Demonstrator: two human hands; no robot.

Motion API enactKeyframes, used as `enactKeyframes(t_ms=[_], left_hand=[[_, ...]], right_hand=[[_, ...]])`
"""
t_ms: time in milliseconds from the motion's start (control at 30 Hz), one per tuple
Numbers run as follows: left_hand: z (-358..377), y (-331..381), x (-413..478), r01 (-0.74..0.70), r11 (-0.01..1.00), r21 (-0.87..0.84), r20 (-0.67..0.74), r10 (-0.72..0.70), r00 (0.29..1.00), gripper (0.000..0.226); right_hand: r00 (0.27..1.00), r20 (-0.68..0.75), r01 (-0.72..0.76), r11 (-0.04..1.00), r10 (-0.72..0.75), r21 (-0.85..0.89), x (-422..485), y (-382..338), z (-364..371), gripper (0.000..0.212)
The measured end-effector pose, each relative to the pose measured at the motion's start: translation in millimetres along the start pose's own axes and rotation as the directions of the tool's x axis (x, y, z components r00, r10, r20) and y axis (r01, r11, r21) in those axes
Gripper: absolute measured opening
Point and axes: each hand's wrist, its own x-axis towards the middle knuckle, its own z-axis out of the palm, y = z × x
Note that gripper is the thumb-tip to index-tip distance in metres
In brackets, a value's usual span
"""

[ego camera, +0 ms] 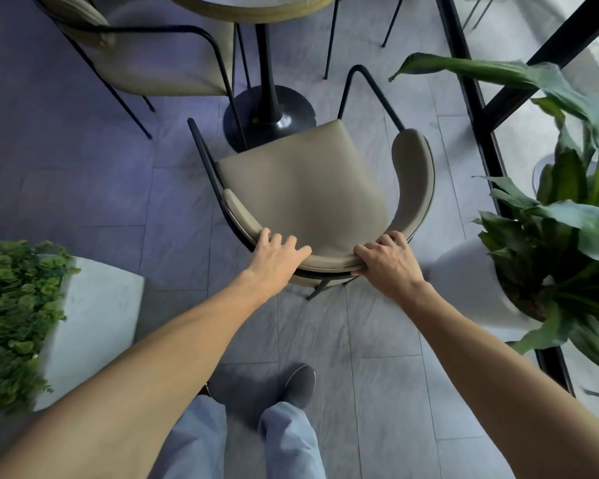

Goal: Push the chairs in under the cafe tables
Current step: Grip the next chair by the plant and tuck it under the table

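The chair [301, 188] is judged to be light but stiff, so it can be slid on its thin black legs. It is best held at the curved tan backrest [415, 188] (the soft pad gives a good hold). Its near rim is gripped by the left hand [277, 257] and right hand [386, 259], fingers curled over it. The chair is seen near the round table [256, 10], not yet pushed under.

Under left hand [278, 258] and right hand [389, 262], beige padded chair [301, 188]: smooth matt leather-like cover, matt black metal frame [205, 159].
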Motion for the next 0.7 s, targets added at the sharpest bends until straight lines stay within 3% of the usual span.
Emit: enactKeyframes(t_ms=[333, 700], left_hand=[[0.8, -28.9, -6.7, -0.019, 1.000, 0.024, -0.002, 0.019, 1.000, 0.054], [-5.3, -58.7, 16.1, 0.023, 0.999, 0.025, -0.034, -0.023, 0.999, 0.053]], right_hand=[[0.992, 0.084, -0.099, 0.993, 0.093, 0.064, -2.0, -42.5, -8.4, 0.026], [0.989, 0.074, -0.133, 0.987, 0.127, 0.091, 37.8, -45.4, -18.2, 0.025]])
